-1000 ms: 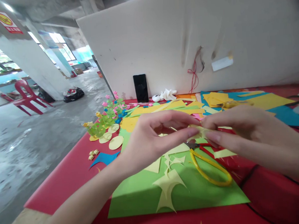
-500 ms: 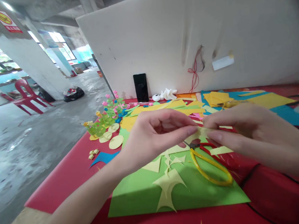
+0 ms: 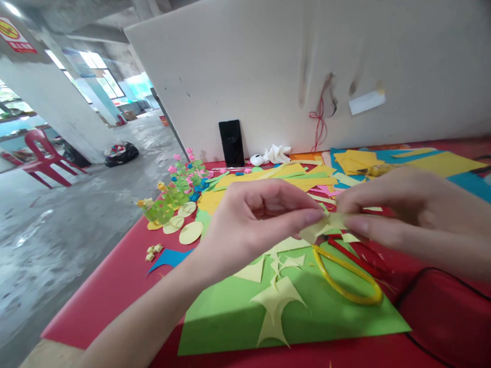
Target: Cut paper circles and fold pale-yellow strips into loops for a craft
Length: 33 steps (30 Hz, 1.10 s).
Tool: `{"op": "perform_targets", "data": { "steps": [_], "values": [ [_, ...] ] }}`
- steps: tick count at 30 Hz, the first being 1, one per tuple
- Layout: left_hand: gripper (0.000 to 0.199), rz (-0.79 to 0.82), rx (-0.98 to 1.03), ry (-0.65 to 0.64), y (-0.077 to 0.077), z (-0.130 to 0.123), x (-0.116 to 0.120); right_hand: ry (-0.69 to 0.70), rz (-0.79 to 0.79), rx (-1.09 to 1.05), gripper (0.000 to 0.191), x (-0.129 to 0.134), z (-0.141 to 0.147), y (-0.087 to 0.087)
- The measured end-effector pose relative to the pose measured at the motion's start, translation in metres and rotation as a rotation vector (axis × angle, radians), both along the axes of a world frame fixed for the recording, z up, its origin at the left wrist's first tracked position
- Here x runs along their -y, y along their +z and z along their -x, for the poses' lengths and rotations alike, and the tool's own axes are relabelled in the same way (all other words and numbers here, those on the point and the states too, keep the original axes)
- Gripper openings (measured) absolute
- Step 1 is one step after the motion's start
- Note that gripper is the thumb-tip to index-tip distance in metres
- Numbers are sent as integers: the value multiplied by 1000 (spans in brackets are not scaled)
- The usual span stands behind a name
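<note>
Left hand [image 3: 260, 222] and right hand [image 3: 402, 209] flanked pale paper [image 3: 335, 221], pinching it narrowly, inward from the counter's [image 3: 118, 288] left edge.

My paper [image 3: 335, 221] is pale yellow. From it, at seven o'clock, the sheet [image 3: 302, 331] is green; at five, the scissor handles [image 3: 373, 300] are yellow and red; at ten, the phone [image 3: 231, 143] is black.
</note>
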<state>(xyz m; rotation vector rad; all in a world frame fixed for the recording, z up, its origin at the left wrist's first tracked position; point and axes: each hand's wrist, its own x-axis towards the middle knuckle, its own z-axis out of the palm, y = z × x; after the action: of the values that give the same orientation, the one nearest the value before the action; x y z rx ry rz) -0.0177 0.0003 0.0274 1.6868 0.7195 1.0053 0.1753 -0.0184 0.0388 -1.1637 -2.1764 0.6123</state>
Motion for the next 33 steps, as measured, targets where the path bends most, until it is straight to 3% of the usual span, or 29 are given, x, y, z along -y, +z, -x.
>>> {"op": "perform_targets", "data": {
  "steps": [3,10,15,21,29,33],
  "values": [
    [2,-14,12,-56,-1,1,1,74,30,40,22,-1,0,2],
    [3,-74,-6,-158,-2,1,1,105,125,67,24,-2,-3,1],
    [12,22,13,-267,-2,3,0,105,97,90,26,-2,-3,0],
    [12,68,28,-381,-4,1,-1,142,165,13,16,-4,0,-1],
    [22,76,-28,-363,-4,-1,-2,194,122,76,17,-1,-1,-1],
    [19,83,81,-322,-7,-1,-7,114,78,-65,18,1,1,0]
  ]
}}
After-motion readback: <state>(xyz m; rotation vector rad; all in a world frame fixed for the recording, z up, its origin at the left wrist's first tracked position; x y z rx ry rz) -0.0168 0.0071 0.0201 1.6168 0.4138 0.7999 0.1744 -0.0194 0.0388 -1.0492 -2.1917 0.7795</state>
